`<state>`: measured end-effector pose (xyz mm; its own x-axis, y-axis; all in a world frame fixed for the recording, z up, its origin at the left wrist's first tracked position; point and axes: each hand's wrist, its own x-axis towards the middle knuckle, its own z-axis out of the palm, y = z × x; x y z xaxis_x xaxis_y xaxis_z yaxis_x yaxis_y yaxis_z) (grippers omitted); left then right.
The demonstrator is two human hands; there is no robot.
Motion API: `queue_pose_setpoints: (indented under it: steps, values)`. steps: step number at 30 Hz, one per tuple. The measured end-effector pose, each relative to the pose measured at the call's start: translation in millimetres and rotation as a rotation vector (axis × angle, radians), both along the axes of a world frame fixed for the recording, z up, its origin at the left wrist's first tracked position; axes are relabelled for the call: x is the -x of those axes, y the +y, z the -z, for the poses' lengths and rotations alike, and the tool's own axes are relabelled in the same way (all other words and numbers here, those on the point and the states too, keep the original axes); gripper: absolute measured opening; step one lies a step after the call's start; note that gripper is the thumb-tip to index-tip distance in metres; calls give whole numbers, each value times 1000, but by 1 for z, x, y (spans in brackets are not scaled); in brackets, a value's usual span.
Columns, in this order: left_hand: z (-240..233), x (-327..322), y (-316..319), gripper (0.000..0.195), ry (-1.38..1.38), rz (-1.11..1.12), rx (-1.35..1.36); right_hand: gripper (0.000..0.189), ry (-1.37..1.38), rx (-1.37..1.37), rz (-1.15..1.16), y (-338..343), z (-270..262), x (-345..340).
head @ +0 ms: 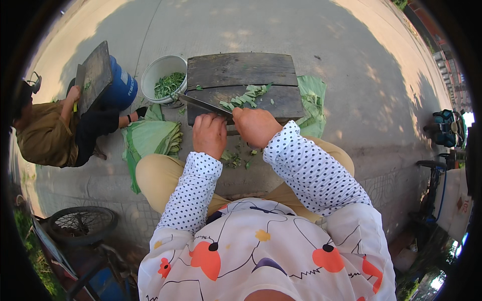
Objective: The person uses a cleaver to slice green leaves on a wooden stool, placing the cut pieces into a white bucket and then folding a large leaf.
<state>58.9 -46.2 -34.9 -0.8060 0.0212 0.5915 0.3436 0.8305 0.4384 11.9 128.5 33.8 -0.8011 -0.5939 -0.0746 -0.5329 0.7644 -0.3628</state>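
Note:
My right hand (256, 127) grips a knife with a broad metal blade (206, 104), which slants to the left over the near edge of a dark wooden plank board (241, 69). Close beside the blade, my left hand (209, 134) rests on the board's near left edge with curled fingers. Whatever lies under those fingers is hidden. Chopped pale green vegetable pieces (246, 97) lie in a line on the board, just beyond the knife. Left of the board, a white bucket (146, 81) contains cut greens (169, 85).
A light green layered bundle (150, 135) lies by my left knee. Crumpled light green material (312, 101) sits right of the board. Scraps (232, 158) litter the ground. At left, another person (49, 131) works at a board (96, 75) by a blue barrel (122, 84). A wheel (83, 224) stands lower left.

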Motion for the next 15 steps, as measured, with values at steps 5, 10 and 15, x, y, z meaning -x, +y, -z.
queue_pose_setpoints:
  steps: [5,10,15]
  values:
    - [-4,-3,-1,15,-39,-6,32,15,29,-11,-80,10,-12,-3]
    - [2,-3,-1,12,-27,-23,16,15,37,-57,-9,12,-10,-17]
    - [3,1,-3,12,-42,-30,15,15,87,47,51,-21,7,-4]
